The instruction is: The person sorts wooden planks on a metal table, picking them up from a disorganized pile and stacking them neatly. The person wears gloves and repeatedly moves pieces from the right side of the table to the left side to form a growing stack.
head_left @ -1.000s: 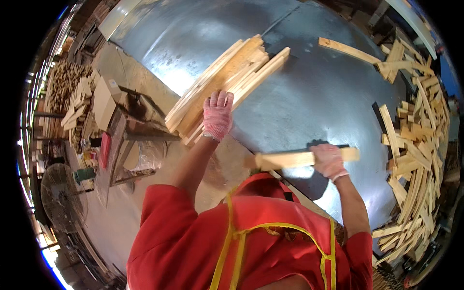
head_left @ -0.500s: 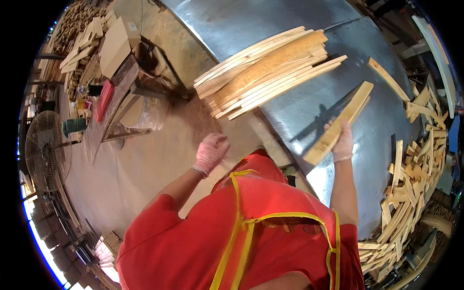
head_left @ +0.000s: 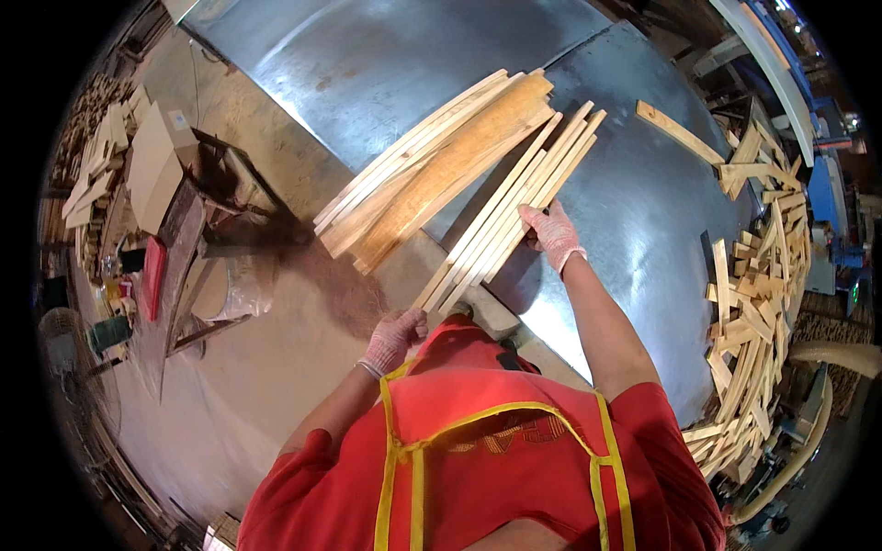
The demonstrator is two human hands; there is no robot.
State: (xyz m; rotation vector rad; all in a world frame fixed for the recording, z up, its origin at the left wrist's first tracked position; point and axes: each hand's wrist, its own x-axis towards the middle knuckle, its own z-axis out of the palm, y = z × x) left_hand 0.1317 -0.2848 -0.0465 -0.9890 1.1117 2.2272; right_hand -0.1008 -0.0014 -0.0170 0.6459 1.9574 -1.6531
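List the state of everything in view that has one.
Wood strips: bundled, held, ends staggered
Left hand: gloved, closed on their near end
Right hand: gloved, gripping their right side
Metal table: partly covered
Wood stack: lying on it, near end overhanging
Scrap pile: jumbled

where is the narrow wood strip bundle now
Near the head view's centre, the strip bundle is in the left hand and right hand, just right of the larger wood stack.

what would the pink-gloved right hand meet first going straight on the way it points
The right hand would first meet the long, pale wooden strips it appears to hold; exact depth is unclear.
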